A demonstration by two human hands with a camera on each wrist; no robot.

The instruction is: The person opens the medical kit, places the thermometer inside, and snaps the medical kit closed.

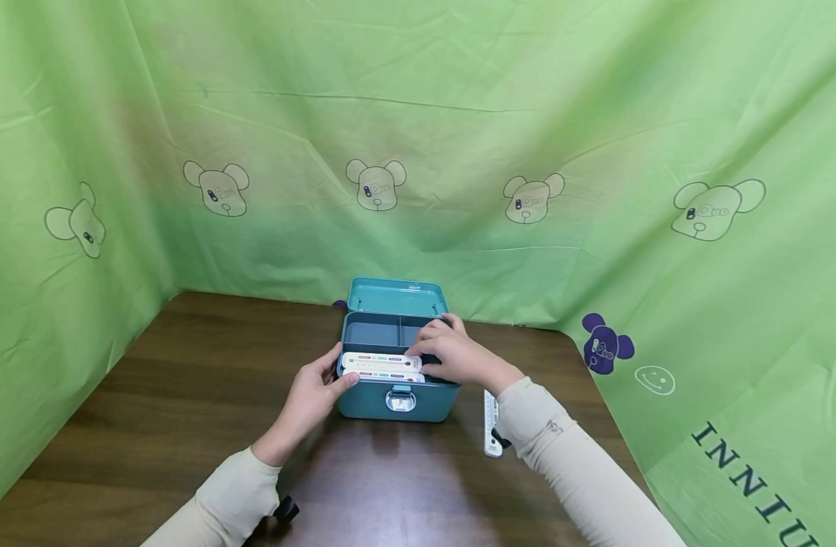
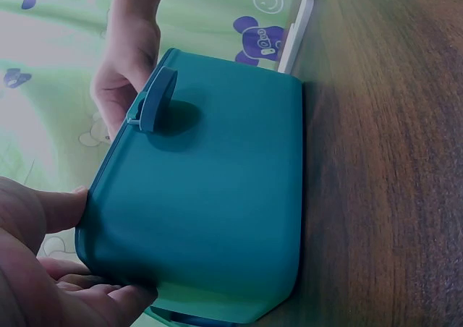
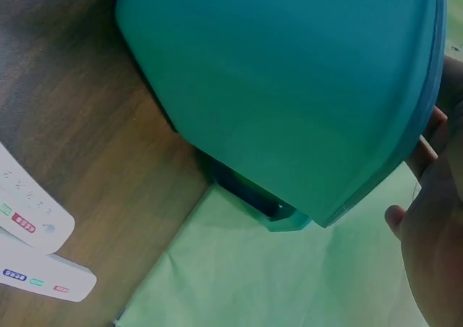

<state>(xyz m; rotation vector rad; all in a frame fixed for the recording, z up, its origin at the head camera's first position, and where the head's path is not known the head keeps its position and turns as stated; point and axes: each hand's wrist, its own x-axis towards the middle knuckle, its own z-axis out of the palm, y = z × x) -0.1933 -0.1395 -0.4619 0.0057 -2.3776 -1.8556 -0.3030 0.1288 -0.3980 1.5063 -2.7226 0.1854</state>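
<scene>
A teal lidded box (image 1: 400,406) stands on the table, its lid (image 1: 399,296) raised at the back and a clasp (image 1: 400,399) on its front. Inside, near the front wall, two long white strips (image 1: 383,365) with small coloured labels lie side by side. My left hand (image 1: 315,389) grips the box's left front corner, thumb over the rim and fingers along the outer side. Reaching in over the right rim, my right hand (image 1: 452,353) pinches the right end of the rear strip. In the right wrist view, the box wall hides those fingertips.
Right of the box, more white strips (image 3: 32,211) lie overlapping on the wooden table (image 1: 185,403). A divided tray (image 1: 373,332) sits in the back of the box. Green printed cloth (image 1: 424,251) hangs behind and along the table's sides.
</scene>
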